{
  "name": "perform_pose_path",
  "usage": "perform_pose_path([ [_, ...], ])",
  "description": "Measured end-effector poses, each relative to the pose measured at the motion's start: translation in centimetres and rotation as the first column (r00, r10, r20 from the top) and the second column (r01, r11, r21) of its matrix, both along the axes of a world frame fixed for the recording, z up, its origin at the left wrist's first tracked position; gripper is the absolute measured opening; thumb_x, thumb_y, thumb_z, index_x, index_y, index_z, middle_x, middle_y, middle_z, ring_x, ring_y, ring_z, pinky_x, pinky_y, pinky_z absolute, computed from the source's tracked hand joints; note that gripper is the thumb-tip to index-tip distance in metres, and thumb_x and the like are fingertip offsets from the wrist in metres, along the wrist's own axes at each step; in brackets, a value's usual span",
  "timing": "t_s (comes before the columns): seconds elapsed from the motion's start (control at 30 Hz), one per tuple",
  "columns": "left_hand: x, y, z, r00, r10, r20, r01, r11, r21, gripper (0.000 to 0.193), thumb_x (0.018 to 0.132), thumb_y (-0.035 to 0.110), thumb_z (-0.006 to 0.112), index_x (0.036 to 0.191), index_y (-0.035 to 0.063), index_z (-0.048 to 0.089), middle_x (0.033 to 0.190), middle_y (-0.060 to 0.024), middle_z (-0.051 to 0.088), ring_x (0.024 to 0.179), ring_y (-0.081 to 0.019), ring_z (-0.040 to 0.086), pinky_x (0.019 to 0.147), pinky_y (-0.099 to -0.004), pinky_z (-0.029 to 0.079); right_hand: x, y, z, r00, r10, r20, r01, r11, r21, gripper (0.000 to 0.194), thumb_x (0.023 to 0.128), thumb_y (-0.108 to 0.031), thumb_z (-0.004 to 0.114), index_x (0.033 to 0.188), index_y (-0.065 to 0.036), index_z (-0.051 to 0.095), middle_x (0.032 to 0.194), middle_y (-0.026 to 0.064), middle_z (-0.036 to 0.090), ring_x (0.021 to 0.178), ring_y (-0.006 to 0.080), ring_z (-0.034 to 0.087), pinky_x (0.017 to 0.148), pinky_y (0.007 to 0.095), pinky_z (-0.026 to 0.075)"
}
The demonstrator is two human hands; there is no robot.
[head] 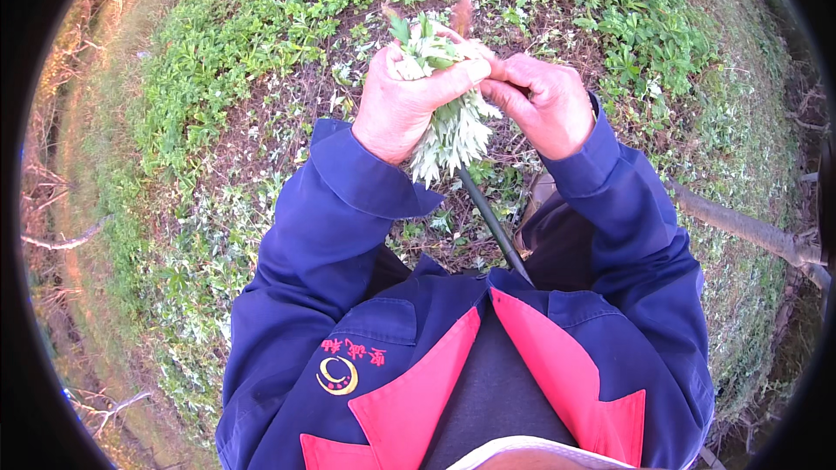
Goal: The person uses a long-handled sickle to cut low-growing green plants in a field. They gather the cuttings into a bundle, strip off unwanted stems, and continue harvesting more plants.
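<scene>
My left hand (405,94) is wrapped around a bunch of leafy greens (457,134), its thumb lying across the front. The jagged leaves show pale undersides and hang below the fist, while a few greener tips stick out above. Close against the left thumb, my right hand (545,101) has its thumb and forefinger drawn together at the bunch's right side. Whatever lies between those fingertips is hidden. A blurred reddish-brown tuft (462,16) rises just above the hands; I cannot tell what it is.
A dark green pole (490,215) slants from below the bunch toward my body, between my legs. Low green plants (261,46) cover the ground around a patch of bare soil and litter. At the right, a thick bare branch (738,225) reaches in; thinner branches (68,241) stand left.
</scene>
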State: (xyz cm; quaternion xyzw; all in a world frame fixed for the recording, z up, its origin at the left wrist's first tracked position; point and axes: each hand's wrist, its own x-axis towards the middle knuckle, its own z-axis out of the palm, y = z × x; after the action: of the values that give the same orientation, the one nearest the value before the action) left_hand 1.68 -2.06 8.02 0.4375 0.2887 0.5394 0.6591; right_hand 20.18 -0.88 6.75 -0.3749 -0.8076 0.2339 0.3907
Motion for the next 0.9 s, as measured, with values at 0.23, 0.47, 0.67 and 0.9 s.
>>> perform_pose_path([
  [0.23, -1.6, -0.3, -0.6, 0.976, 0.035, -0.216, 0.000, 0.987, 0.158, 0.014, 0.083, 0.003, 0.068, 0.093, 0.0029, 0.059, 0.116, -0.0145, 0.065, 0.085, -0.0116, 0.063, 0.076, -0.0269, 0.052, 2.4, 0.9, 0.9, 0.961, -0.245, -0.126, 0.247, 0.969, -0.002, 0.012, 0.089, -0.011, 0.066, 0.097, -0.003, 0.072, 0.081, 0.0058, 0.065, 0.072, 0.0140, 0.061, 0.064, 0.0272, 0.049],
  [0.47, -1.7, -1.8, -3.5, 0.944, -0.011, -0.329, 0.035, 0.997, 0.068, 0.025, 0.081, 0.000, 0.074, 0.100, 0.0039, 0.060, 0.090, 0.0001, 0.063, 0.083, -0.0067, 0.060, 0.075, -0.0224, 0.050, 1.5, -0.6, 1.8, 0.620, 0.009, -0.785, -0.334, 0.908, -0.253, 0.022, 0.096, -0.010, 0.058, 0.112, 0.004, 0.064, 0.093, 0.0118, 0.070, 0.072, 0.0136, 0.066, 0.062, 0.0244, 0.053],
  [0.67, -1.6, -2.3, -3.7, 0.908, -0.025, -0.417, 0.056, 0.997, 0.062, 0.032, 0.080, 0.001, 0.073, 0.107, 0.0042, 0.057, 0.092, 0.0002, 0.063, 0.086, -0.0066, 0.060, 0.076, -0.0227, 0.050, -1.4, -2.1, 1.7, 0.669, 0.099, -0.737, -0.395, 0.887, -0.239, 0.018, 0.092, -0.005, 0.063, 0.106, 0.005, 0.066, 0.093, 0.0120, 0.070, 0.075, 0.0130, 0.066, 0.063, 0.0231, 0.052],
  [0.9, -2.0, -2.7, -3.0, 0.818, 0.063, -0.572, 0.018, 0.991, 0.134, 0.036, 0.077, 0.004, 0.073, 0.109, 0.0036, 0.057, 0.095, -0.0002, 0.064, 0.087, -0.0067, 0.059, 0.079, -0.0243, 0.050, -1.9, -2.8, 1.7, 0.773, 0.061, -0.632, -0.356, 0.866, -0.352, 0.017, 0.090, -0.004, 0.065, 0.105, 0.004, 0.066, 0.095, 0.0094, 0.070, 0.077, 0.0107, 0.066, 0.068, 0.0220, 0.052],
])
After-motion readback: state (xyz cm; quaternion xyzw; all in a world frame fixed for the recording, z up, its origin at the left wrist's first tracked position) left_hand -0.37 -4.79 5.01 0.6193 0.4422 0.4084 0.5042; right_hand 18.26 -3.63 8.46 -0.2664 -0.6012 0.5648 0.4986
